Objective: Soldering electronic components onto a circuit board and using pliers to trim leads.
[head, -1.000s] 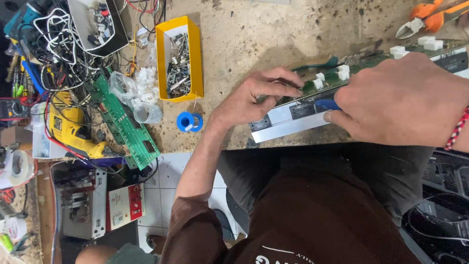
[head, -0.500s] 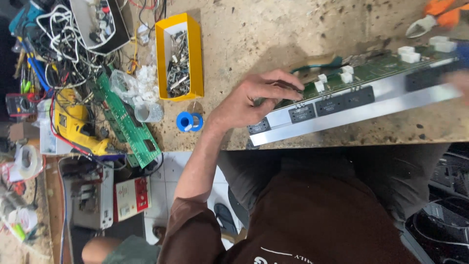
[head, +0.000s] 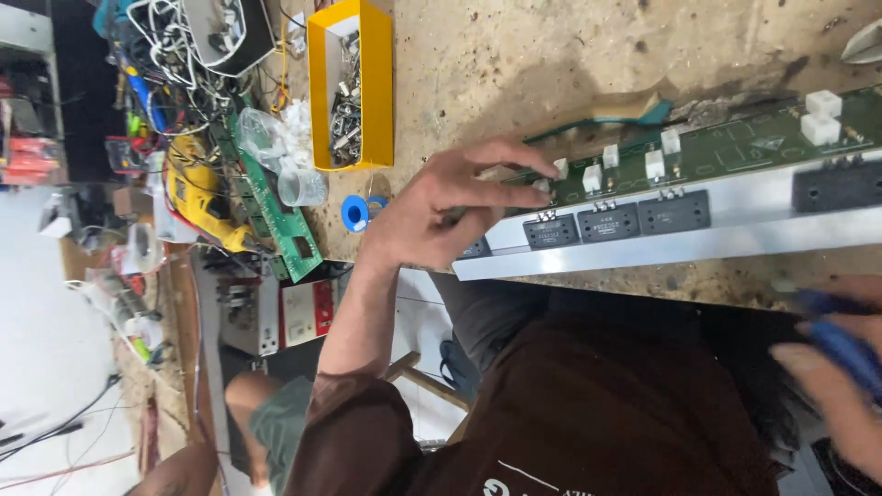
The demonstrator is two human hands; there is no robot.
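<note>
The head camera looks down on a worn, speckled counter with the picture turned sideways. The left hand rests with fingers spread and loosely curled on the near end of a long green circuit board, fingertips touching the board's edge by its small white connectors; it presses there rather than closing around anything. The board is fixed along a long aluminium rail that carries a row of flat black components, and the whole assembly lies across the counter's front edge, running off the right side of the picture.

The right hand is low at the right border, off the counter and over the person's lap, blurred; its fingers are wrapped around a blue-handled tool whose tip cannot be made out.

Further along the counter stands a yellow bin full of small metal parts, with a blue roll of tape just beside it. Past these lie a second green circuit board, a yellow power drill, some clear plastic cups and a tangle of cables. The person's brown shirt fills the bottom of the view
</note>
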